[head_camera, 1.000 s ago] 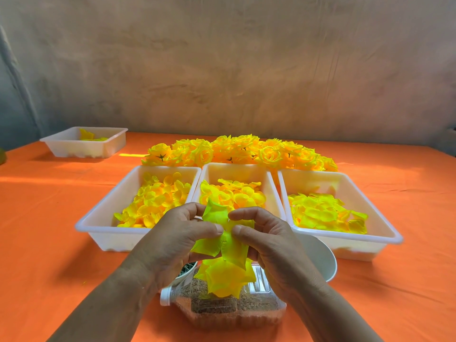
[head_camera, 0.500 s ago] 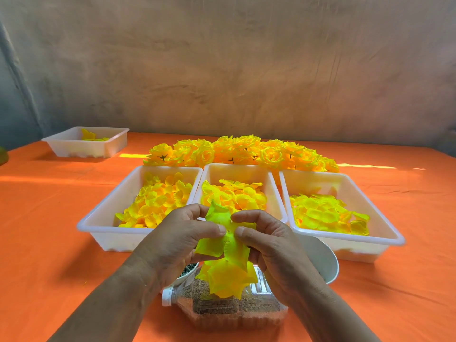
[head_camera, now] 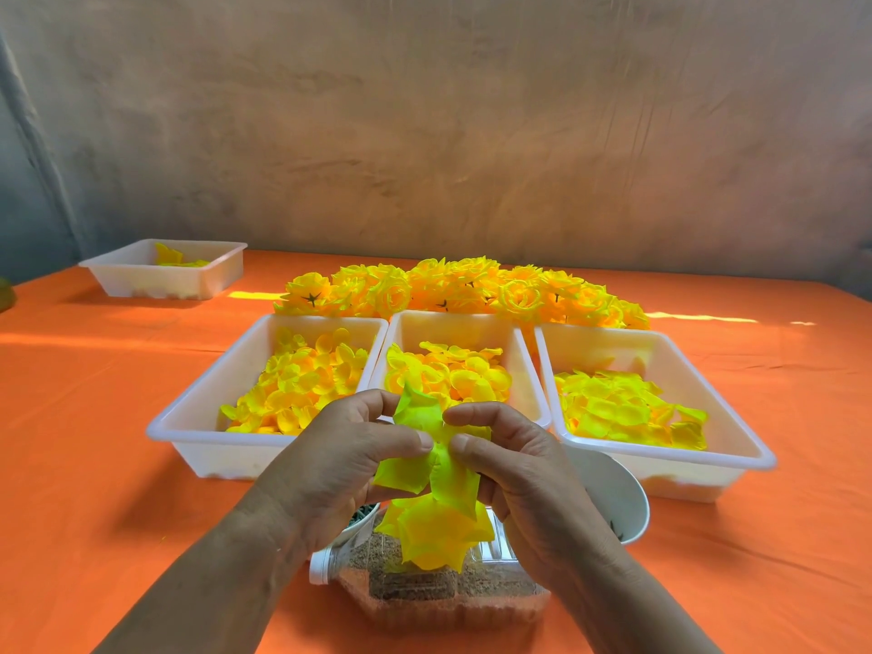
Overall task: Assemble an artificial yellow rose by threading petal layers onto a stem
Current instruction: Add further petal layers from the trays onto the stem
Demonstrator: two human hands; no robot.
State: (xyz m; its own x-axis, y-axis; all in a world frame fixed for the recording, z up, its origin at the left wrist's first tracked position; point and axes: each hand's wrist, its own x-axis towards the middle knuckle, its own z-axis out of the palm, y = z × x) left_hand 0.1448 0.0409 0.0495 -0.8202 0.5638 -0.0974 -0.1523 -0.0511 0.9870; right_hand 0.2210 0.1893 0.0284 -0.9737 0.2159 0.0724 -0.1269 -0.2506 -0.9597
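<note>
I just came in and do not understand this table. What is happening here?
A person is assembling a yellow rose. The left hand and right hand both pinch a petal layer, held above a partly built flower. Behind them stand three white trays of loose petals, and beyond those lies a pile of finished roses.

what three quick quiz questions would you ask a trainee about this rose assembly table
1. True or false: the left hand and the right hand both pinch the yellow-green fabric petal layer.
2. How many white plastic trays of loose petals stand in the near row? A two, B three, C five.
3. Fill in: the pile of finished yellow fabric roses lies ___ that row.

Key: 1 true; 2 B; 3 behind.
</note>
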